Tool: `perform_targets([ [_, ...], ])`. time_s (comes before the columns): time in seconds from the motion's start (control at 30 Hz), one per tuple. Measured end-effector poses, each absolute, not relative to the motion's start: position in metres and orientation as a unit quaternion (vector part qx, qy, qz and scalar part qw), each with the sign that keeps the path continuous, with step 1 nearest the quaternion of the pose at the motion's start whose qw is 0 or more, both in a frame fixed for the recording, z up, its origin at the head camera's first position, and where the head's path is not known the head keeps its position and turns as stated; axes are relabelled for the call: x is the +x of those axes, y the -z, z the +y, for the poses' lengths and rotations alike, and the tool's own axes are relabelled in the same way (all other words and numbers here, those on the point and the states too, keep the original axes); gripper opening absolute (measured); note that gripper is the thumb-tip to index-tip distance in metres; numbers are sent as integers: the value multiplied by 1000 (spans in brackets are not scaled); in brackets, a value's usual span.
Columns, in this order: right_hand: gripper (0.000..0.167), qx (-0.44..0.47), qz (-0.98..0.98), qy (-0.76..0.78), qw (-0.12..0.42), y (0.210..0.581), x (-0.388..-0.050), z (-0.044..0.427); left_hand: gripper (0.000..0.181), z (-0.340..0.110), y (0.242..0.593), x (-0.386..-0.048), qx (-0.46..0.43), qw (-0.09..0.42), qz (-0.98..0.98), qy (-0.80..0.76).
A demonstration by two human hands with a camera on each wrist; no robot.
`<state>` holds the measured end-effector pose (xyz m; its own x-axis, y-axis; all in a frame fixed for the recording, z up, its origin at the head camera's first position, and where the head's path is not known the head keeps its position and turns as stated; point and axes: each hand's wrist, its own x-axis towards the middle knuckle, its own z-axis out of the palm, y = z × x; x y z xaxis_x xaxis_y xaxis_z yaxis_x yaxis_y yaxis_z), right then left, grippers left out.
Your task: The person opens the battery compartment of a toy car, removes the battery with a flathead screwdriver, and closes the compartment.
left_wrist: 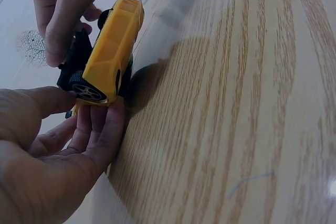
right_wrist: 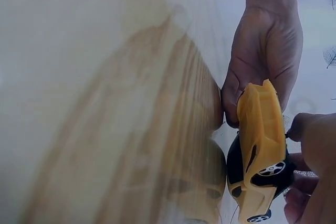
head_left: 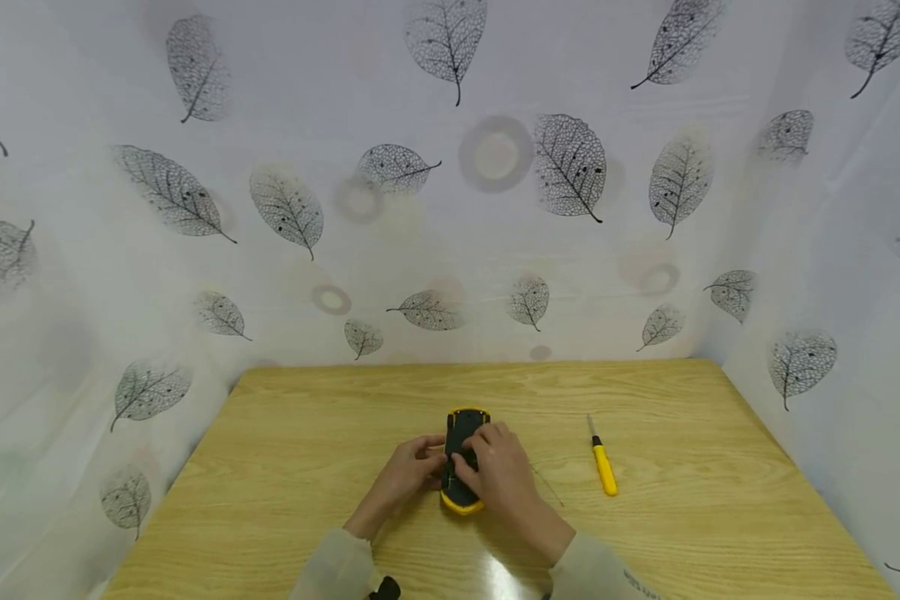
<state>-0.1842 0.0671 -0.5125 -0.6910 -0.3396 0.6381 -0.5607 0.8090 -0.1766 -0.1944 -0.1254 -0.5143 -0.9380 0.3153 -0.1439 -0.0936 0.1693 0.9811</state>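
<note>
A yellow toy car point(head_left: 461, 429) with a black underside lies upside down on the wooden table, its roof towards the tabletop. My left hand point(head_left: 403, 477) holds it from the left; in the left wrist view the thumb is by a wheel point(left_wrist: 88, 92) and the fingertips are under the yellow body point(left_wrist: 113, 51). From the right, my right hand point(head_left: 504, 468) reaches over the black base, thumb and fingers bent against it. The right wrist view shows the car's side point(right_wrist: 265, 129) between both hands. Whatever lies under the right fingertips is hidden.
A screwdriver point(head_left: 603, 467) with a yellow handle lies on the table point(head_left: 690, 467) to the right, tip pointing away. Beside the right hand is a thin dark strand point(head_left: 549, 486). Leaf-patterned white cloth point(head_left: 487, 250) stands behind and at both sides.
</note>
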Motion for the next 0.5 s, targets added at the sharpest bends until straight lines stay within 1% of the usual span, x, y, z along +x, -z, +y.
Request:
perform_targets([
  [0.17, 23, 225, -906, -210, 290, 513, -183, 66, 47, -125, 516, -195, 78, 154, 748, -641],
  [0.27, 23, 221, -908, -230, 272, 512, -181, 65, 48, -125, 515, -195, 80, 155, 746, -643],
  [0.5, 17, 211, -907, -298, 212, 506, -177, 67, 48, -125, 515, -194, 82, 151, 744, -645],
])
